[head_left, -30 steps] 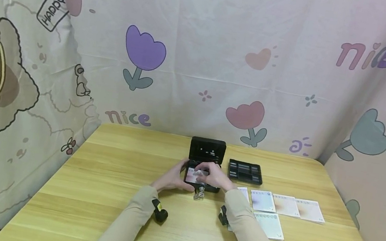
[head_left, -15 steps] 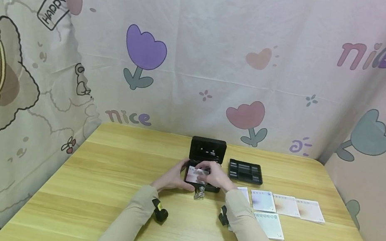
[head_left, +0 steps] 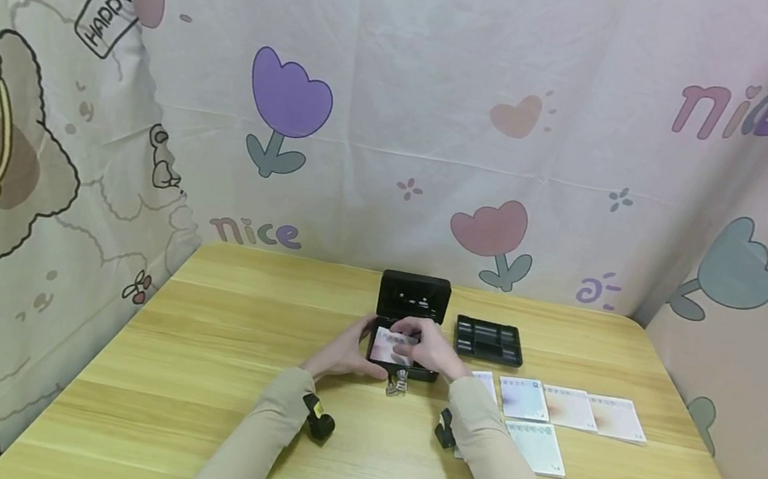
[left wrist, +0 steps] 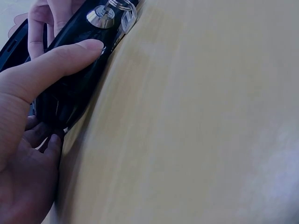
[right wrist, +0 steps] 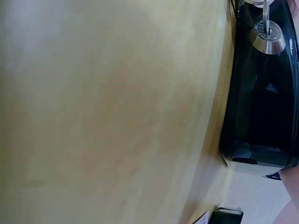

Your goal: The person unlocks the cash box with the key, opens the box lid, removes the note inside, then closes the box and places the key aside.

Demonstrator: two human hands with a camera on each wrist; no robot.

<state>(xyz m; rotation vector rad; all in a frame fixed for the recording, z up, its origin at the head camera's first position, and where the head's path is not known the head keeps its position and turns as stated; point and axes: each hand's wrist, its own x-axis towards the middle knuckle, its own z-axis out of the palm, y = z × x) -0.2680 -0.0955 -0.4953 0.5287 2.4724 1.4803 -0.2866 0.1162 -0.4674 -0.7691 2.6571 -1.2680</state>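
A black cash box (head_left: pixel 375 365) stands on the table with its lid (head_left: pixel 412 298) raised. My left hand (head_left: pixel 345 353) grips its left end; in the left wrist view the thumb (left wrist: pixel 70 58) lies along the front wall, other fingers curled round the side. Inside the box is a pinkish stack of banknotes (head_left: pixel 386 344). My right hand (head_left: pixel 431 349) reaches in from the right and pinches the stack, its fingertips partly hidden. A key sits in the front lock (right wrist: pixel 268 37), with more keys (head_left: pixel 396 384) hanging from it on a ring.
Right of the box lies a black compartment tray (head_left: pixel 488 342). Nearer, several note stacks lie in rows: a bluish stack (head_left: pixel 523 400), two pale brown and pink ones (head_left: pixel 615 418), and a greenish one (head_left: pixel 538 449). My right forearm partly covers others. A printed curtain (head_left: pixel 405 109) surrounds the table.
The banknotes' far edge has risen slightly in the box, and more of their face shows. My right hand has shifted up a little; the left hand keeps its hold on the box.
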